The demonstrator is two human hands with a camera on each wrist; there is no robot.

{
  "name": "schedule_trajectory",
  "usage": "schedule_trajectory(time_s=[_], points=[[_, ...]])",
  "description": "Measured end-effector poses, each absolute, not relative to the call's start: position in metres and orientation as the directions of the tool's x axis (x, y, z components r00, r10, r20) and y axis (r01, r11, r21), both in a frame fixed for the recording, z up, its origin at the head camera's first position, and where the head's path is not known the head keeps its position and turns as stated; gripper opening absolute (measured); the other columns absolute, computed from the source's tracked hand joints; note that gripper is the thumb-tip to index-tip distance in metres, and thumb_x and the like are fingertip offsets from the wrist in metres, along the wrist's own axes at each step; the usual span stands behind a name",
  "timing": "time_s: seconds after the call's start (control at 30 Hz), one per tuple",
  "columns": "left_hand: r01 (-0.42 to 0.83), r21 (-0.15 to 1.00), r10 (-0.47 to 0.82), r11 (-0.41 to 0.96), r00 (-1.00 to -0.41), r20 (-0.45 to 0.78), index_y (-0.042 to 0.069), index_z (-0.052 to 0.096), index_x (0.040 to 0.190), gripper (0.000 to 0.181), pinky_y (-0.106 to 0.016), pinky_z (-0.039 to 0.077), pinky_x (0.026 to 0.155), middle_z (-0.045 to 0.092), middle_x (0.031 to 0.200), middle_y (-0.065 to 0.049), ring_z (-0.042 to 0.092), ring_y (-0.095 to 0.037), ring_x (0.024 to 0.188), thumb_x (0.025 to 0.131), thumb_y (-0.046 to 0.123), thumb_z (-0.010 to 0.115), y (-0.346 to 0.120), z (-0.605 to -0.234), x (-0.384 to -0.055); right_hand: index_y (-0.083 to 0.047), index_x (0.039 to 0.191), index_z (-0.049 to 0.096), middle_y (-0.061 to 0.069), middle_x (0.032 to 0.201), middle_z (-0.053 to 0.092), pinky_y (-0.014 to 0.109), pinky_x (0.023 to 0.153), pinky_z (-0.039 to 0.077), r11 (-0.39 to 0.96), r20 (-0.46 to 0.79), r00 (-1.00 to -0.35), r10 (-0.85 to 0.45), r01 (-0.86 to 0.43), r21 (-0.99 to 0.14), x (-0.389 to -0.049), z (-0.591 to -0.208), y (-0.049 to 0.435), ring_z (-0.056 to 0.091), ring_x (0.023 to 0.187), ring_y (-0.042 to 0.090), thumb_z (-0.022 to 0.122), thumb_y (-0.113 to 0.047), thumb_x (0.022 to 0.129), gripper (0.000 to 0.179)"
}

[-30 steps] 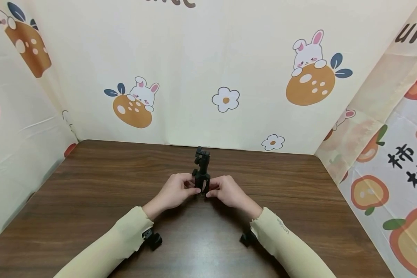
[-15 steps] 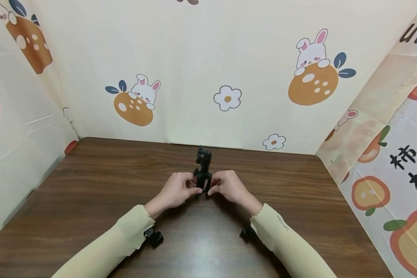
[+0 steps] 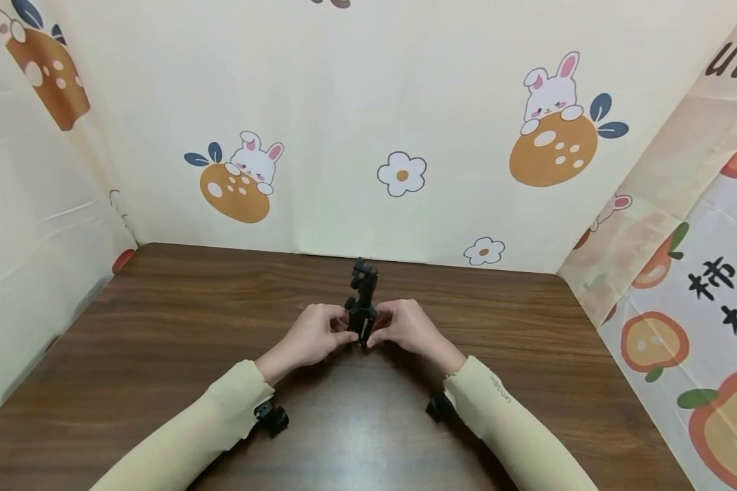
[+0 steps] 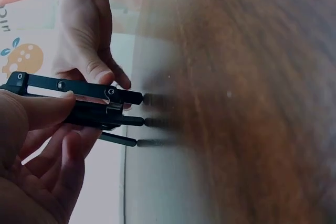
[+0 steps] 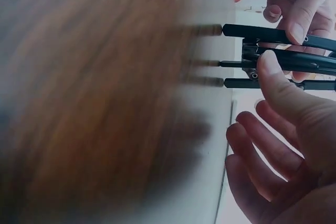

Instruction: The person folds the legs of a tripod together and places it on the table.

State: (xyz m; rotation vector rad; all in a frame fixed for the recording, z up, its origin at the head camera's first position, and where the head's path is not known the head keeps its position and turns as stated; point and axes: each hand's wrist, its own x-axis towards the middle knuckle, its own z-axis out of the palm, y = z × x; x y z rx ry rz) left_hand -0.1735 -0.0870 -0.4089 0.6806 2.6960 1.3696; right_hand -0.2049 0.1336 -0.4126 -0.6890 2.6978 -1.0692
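Note:
A small black tripod (image 3: 362, 300) stands upright toward the back of the wooden table (image 3: 344, 436), its clamp-like head on top. The legs are drawn close together, and their tips (image 4: 140, 98) meet the table surface or stand just over it. My left hand (image 3: 313, 335) holds the tripod from the left, its thumb (image 4: 52, 111) along one leg. From the other side my right hand (image 3: 408, 332) grips the lower part. In the right wrist view its thumb (image 5: 278, 80) presses near the leg brace, with the other fingers loosely bent below.
A pale printed cloth (image 3: 331, 102) with rabbits and fruit hangs behind the table. More cloth lines the left side (image 3: 37, 273) and right side (image 3: 669, 327). A small black camera is strapped at the left wrist (image 3: 272, 417) and another at the right (image 3: 439, 408).
The tripod has shifted slightly to the right and its legs look closer together. My right hand has come a little nearer around it. The left hand stays nearly in place.

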Motion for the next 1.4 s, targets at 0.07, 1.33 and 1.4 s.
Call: schedule_trajectory(time_s=[0.07,1.33,1.4], points=[[0.360,0.781,0.407,0.510,-0.901,0.150,0.009,0.075,0.093,0.011,-0.030,0.053,0.066,0.071,0.079,0.004,0.065,-0.008,0.072,0.084,0.011,0.080,-0.088,-0.409,-0.174,-0.016,0.097,0.075,-0.007,0.083,0.073,0.030,0.069,0.053,0.609,0.013,-0.871,-0.491,-0.355,-0.709,-0.204,-0.412,0.136,0.067,0.077,0.007,0.089,-0.022,0.074,0.028],[0.309,0.834,0.379,0.458,-0.916,0.132,0.014,0.069,0.106,0.028,-0.044,0.052,0.083,0.069,0.102,0.002,0.065,-0.013,0.091,0.083,0.020,0.083,-0.099,-0.415,-0.164,-0.019,0.077,0.065,-0.013,0.071,0.066,0.028,0.062,0.052,0.534,0.211,-0.881,-0.423,-0.431,-0.727,-0.179,-0.414,0.136,0.063,0.068,0.006,0.081,-0.014,0.084,0.018],[0.312,0.836,0.382,0.452,-0.914,0.135,0.016,0.068,0.105,0.027,-0.045,0.051,0.083,0.069,0.099,0.003,0.065,-0.013,0.091,0.082,0.020,0.084,-0.096,-0.415,-0.163,-0.020,0.079,0.066,-0.014,0.072,0.066,0.027,0.063,0.052,0.528,0.215,-0.874,-0.435,-0.442,-0.725,-0.177,-0.415,0.135,0.064,0.069,0.005,0.081,-0.015,0.084,0.017]])
